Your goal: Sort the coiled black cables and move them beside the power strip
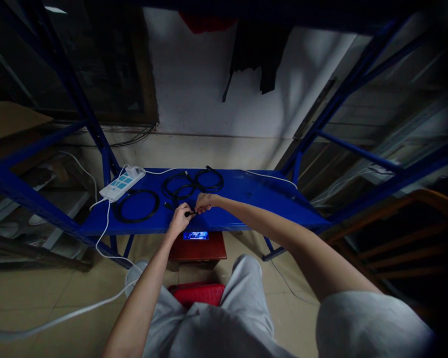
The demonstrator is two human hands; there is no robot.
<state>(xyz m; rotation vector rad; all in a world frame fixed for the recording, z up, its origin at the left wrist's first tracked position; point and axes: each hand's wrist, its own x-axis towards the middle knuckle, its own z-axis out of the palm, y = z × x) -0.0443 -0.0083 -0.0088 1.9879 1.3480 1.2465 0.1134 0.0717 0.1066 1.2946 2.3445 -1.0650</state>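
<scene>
Near the front edge of a blue shelf [246,204], my left hand [180,217] is closed on the black end of a cable. Close beside it on the right, my right hand [204,203] pinches at the same spot; what its fingers hold is too small to make out. Black cable coils [179,185] lie just behind my hands, with another loop [210,188] touching them at the back. A separate black coil [137,219] rests to the left of my left hand.
A white power strip [121,184] with white cords sits at the shelf's left end. Blue posts [93,124] rise at both sides. Below the front edge, a lit screen [196,235] lies on a reddish-brown stool [216,247]. A white cord [271,176] runs along the back right.
</scene>
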